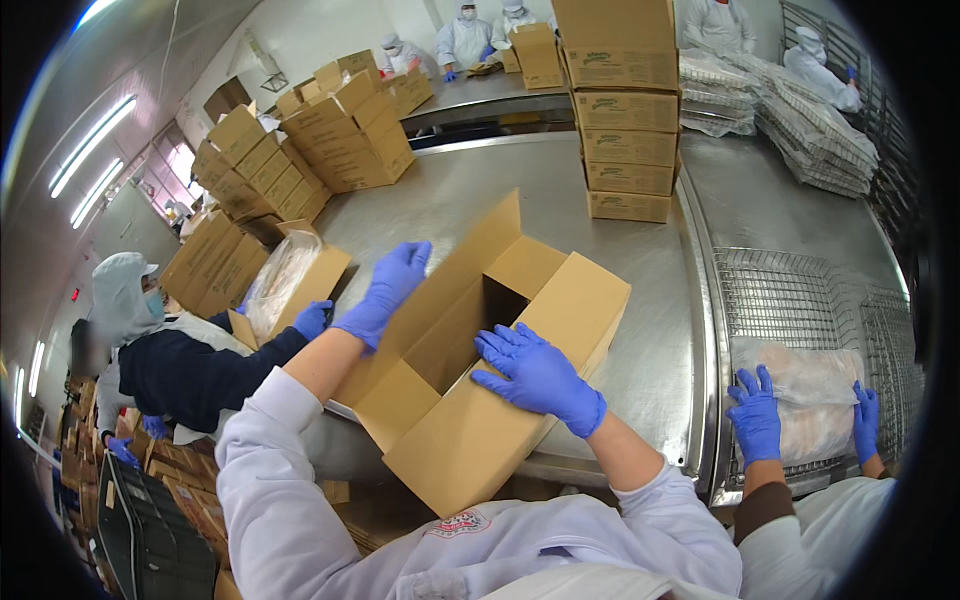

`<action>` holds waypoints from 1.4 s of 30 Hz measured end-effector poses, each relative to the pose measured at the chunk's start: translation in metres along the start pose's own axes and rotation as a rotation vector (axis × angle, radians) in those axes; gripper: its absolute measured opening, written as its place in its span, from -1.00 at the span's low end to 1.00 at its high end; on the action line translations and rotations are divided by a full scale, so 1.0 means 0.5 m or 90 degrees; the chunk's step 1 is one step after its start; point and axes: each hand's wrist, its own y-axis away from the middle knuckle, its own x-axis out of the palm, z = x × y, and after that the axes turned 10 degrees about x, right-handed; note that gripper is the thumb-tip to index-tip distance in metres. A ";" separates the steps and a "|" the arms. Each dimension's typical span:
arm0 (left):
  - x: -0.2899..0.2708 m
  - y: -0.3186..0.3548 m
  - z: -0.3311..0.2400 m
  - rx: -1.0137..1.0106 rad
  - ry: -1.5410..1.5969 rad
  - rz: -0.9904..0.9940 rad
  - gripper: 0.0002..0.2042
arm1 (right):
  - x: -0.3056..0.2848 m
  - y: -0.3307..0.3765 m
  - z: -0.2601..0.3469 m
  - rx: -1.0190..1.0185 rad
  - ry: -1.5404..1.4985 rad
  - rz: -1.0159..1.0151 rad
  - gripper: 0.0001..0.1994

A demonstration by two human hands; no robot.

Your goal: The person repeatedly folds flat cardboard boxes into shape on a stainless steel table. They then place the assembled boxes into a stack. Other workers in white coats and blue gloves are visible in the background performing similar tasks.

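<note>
An open cardboard box (500,420) stands tilted in front of me at the table's near edge, its flaps spread and its dark inside showing partly. My right hand (540,375), in a blue glove, lies on the box's right flap with fingers spread, the tips reaching over the opening. My left hand (390,290), also gloved in blue, is beside the outer face of the tall left flap. Its fingers are curled together and nothing shows in them; whether it touches the flap I cannot tell.
Stacked cartons (628,140) rise at the table's far side. On my left a co-worker (190,350) handles a carton with a plastic-wrapped load (285,280). At right, another person's gloved hands touch a wrapped pack (800,400) on a wire tray (775,290). More cartons (350,130) stand back left.
</note>
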 end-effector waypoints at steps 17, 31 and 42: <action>0.163 -0.001 -0.103 0.106 -0.153 0.091 -0.39 | -0.106 0.074 -0.082 0.579 -0.207 -0.398 -0.40; 0.337 0.193 -0.124 -0.099 0.869 0.146 -0.42 | -0.386 0.202 -0.051 0.790 -0.581 -0.182 -0.23; 0.410 0.212 -0.192 -0.019 0.859 0.222 -0.11 | -0.356 0.267 -0.214 0.857 -0.569 -0.137 -0.64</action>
